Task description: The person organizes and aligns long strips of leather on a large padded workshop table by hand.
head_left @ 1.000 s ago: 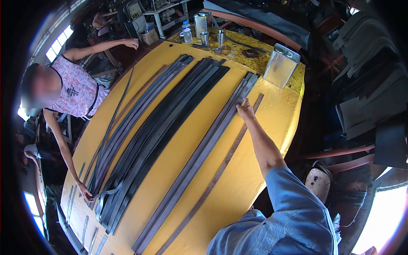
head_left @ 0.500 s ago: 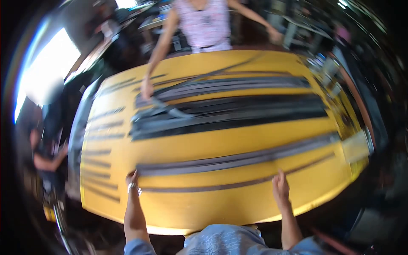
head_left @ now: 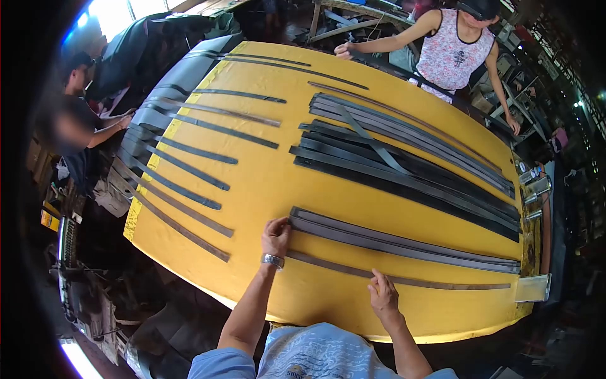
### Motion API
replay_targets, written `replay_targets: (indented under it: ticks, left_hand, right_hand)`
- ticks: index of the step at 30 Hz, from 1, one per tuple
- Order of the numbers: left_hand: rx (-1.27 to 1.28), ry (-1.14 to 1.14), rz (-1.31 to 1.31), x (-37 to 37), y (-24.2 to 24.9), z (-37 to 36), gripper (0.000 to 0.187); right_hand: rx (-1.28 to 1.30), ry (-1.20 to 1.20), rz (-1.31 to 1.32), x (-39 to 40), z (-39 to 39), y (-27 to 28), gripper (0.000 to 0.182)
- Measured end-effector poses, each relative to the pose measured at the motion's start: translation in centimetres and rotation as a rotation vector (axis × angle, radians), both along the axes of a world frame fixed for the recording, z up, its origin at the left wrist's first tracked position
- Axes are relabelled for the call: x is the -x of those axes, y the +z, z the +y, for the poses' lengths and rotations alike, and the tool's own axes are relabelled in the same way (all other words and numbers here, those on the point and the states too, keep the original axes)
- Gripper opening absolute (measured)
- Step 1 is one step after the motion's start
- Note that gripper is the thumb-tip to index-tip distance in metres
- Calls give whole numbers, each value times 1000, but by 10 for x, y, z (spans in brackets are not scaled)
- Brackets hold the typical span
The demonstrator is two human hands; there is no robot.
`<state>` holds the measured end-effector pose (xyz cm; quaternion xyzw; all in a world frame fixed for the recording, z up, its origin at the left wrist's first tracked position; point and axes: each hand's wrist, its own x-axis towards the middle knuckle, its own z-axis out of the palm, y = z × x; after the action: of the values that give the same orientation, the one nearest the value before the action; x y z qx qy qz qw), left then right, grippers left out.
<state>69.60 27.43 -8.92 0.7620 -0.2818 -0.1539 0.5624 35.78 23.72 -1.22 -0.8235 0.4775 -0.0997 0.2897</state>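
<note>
A yellow table (head_left: 252, 183) bears dark strips. My left hand (head_left: 276, 236), with a metal watch at the wrist, is at the left end of a stack of grey-brown strips (head_left: 391, 243), its fingers bent together at the stack's corner. Below that stack lies a single brown strip (head_left: 442, 285). Over this strip is my right hand (head_left: 384, 295), fingers apart, holding nothing. Farther back lie a pile of black strips (head_left: 404, 174) and another grey stack (head_left: 416, 136), with one loose strip (head_left: 374, 144) slanting across them.
Several separate strips (head_left: 189, 170) fan out over the table's left edge. A co-worker in a sleeveless top (head_left: 454, 58) stands behind the table, arms spread; another person (head_left: 79, 126) is at the left. Glass jars or blocks (head_left: 533, 288) line the right edge.
The view has turned, so the table appears slanted. The co-worker's hand has left the slanting strip, which now lies on the pile. My right hand's fingers have spread.
</note>
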Motion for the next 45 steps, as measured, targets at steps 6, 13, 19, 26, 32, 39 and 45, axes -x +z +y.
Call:
replay_targets:
  ticks: [6,13,19,26,32,39,45]
  left_hand:
    - [65,-69,-7,-5,-15,4,35]
    - [52,-135,161,-4,10,8,40]
    - [17,-156,204,-4,10,7,38]
    - [-6,-159,293,-4,14,4,33]
    - [17,-199,-78,-9,8,6,36]
    - [203,-296,744,-17,61,-18,22]
    - [306,-318,935,-36,78,-84,20]
  right_hand:
    - [44,16,23,-74,11,0,43]
    - [71,57,228,-87,38,-4,46]
    - [77,46,300,-92,40,-4,49]
    - [212,38,276,-127,-9,-2,53]
    - [358,137,274,-154,-58,-10,48]
    - [350,111,135,-153,-70,25,42]
    - [306,60,277,-125,-109,49,47]
